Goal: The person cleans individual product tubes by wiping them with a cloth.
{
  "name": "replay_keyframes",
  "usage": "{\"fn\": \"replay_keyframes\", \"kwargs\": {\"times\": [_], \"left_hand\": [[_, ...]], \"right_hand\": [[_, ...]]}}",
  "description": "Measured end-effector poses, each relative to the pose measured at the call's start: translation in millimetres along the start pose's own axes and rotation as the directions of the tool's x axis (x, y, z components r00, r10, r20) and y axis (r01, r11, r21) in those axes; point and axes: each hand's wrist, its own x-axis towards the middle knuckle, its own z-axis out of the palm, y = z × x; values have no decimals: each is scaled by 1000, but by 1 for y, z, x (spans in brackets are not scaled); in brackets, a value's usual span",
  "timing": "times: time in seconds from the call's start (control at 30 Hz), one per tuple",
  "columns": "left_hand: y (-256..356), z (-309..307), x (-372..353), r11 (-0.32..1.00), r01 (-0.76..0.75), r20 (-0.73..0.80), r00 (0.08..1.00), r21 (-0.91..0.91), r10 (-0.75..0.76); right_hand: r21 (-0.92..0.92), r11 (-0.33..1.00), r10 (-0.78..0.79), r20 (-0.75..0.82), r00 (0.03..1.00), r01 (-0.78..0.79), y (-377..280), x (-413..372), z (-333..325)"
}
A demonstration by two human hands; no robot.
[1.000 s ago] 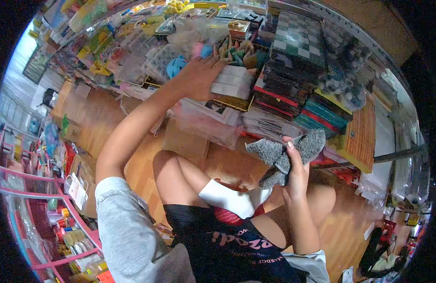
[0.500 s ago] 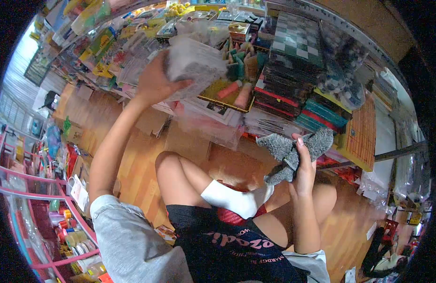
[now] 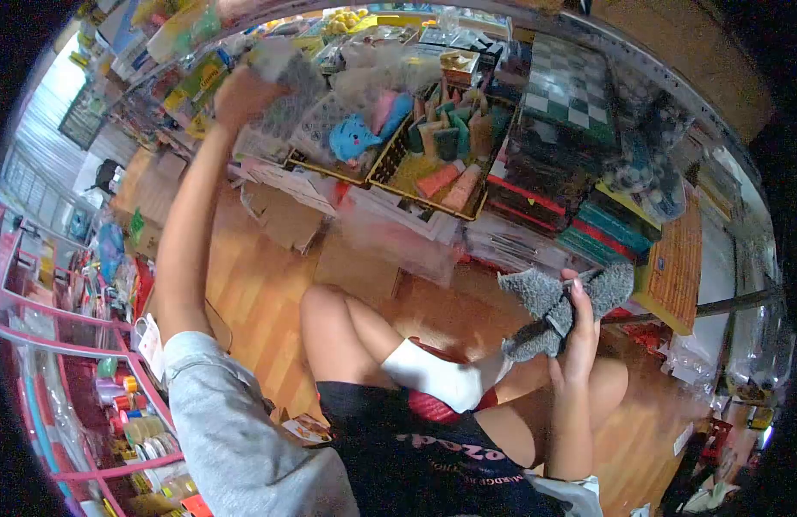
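Grey cloth (image 3: 555,303) is bunched in the right hand (image 3: 581,332), grip clamped on it above the knee. Left hand (image 3: 236,93) closes on a clear packet (image 3: 282,69) high at the shelf. Basket (image 3: 415,196) beside it holds sponges (image 3: 439,179).

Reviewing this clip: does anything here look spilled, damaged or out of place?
Nothing clearly stands out. The left hand holds a clear packet up high, the right hand grips a grey cloth, and the sponges lie loosely in their yellow basket. No spill or damage shows.
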Motion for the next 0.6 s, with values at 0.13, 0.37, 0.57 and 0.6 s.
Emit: {"fn": "replay_keyframes", "kwargs": {"times": [0.13,0.37,0.57,0.6], "left_hand": [[47,-19,-7,980,162,-30,986,-113,-167],[9,30,51,1000,0,-62,998,-18,-1],[-23,12,52,262,436,338,875,-861,-346],[-21,10,48,262,436,337,875,-861,-349]], "right_hand": [[28,999,-23,-3,1000,23,-2,2,1],[33,999,13,7,1000,-13,-5,1,5],[16,1000,15,-21,1000,-15,-1,4,-3],[16,1000,19,-32,999,-18,-1,5,-5]]}}
